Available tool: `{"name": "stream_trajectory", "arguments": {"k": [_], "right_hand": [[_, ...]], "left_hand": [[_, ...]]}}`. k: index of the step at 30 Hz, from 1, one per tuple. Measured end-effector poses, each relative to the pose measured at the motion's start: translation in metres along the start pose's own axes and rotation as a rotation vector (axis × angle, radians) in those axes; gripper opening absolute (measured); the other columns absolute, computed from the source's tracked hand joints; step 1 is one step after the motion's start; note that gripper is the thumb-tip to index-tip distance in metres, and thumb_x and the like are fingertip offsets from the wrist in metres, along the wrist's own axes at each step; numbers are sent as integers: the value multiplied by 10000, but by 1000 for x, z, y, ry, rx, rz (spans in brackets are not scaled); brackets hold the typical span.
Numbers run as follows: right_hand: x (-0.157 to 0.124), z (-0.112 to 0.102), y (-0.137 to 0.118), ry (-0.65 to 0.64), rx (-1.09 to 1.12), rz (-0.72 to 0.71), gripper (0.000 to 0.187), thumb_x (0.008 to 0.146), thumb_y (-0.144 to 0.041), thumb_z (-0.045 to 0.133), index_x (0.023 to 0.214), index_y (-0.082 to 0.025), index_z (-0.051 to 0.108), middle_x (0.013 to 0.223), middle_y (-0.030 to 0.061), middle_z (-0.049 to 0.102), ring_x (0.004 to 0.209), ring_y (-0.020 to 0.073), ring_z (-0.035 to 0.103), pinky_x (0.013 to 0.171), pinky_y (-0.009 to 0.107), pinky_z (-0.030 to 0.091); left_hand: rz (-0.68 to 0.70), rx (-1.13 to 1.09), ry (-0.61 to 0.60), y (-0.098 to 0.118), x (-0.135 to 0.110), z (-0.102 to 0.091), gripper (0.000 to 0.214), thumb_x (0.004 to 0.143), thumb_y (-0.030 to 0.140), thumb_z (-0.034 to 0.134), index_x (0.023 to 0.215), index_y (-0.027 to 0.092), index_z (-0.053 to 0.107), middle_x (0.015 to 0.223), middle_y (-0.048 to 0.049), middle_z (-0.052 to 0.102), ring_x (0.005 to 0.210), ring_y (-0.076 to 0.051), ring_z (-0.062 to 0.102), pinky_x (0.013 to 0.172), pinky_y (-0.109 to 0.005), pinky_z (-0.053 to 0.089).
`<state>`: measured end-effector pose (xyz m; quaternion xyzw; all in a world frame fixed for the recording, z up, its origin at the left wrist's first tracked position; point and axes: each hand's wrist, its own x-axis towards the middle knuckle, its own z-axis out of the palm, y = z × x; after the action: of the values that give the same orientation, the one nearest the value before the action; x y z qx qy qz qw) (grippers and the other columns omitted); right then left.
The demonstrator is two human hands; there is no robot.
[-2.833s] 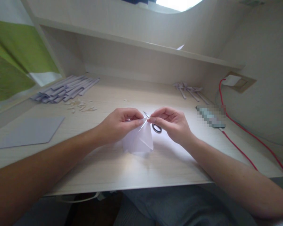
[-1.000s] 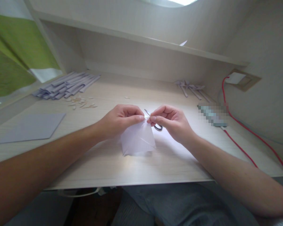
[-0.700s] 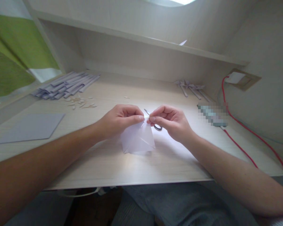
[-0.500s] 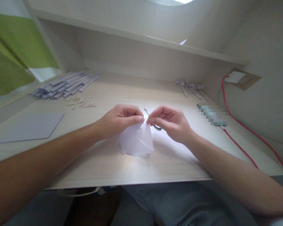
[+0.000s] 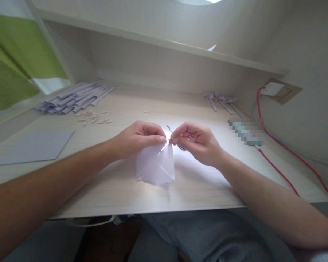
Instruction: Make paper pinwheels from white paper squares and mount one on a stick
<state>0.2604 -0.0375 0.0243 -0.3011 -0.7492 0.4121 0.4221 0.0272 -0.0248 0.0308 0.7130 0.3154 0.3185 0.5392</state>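
Between my two hands a folded sheet of thin white paper (image 5: 155, 165) hangs over the desk, its creased lower end facing me. My left hand (image 5: 142, 140) is closed, thumb and fingers pinching the paper's upper left. Fingertips of my right hand (image 5: 198, 143) pinch close by at its upper right corner. A short, thin pale strand (image 5: 168, 139) shows between the two pinches; what it is I cannot make out. Just behind the fingers lie scissors (image 5: 182, 147), mostly hidden by my right hand, with a blade tip and part of a dark handle showing.
Folded paper strips (image 5: 73, 98) are piled at the back left, with small pale bits (image 5: 91, 117) before them. A flat paper sheet (image 5: 35, 147) lies left. Several tied paper pieces (image 5: 220, 101) sit back right. A blurred phone-like device (image 5: 246, 131) with a red cable (image 5: 278, 173) is right.
The hanging paper has shifted slightly left and its lower end has swung a little. Both hands keep their pinch in almost the same place.
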Motion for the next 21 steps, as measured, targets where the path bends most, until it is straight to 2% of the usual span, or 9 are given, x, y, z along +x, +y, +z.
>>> {"name": "stream_trajectory", "arguments": {"k": [3,10,21], "right_hand": [[0,0,-1,-19,8,-10,119,927,-298,758,927,-181,739,858,51,753,819,173,700,741,315,562],[2,1,2,-89,188,14,116,912,-247,780,939,-140,744,847,67,760,818,170,713,783,315,569],[8,-3,8,-204,417,169,102,890,-200,799,929,-138,728,840,58,800,704,124,693,693,257,561]], "left_hand": [[-19,-7,-15,0,0,0,189,880,332,714,793,170,759,706,-15,686,622,-120,581,566,-229,413],[-30,37,-77,3,0,-3,241,892,352,701,759,155,741,715,-28,675,675,-130,579,594,-235,401],[18,-12,-82,3,-1,-3,213,894,329,694,781,155,744,750,-27,691,706,-136,584,636,-239,421]]}}
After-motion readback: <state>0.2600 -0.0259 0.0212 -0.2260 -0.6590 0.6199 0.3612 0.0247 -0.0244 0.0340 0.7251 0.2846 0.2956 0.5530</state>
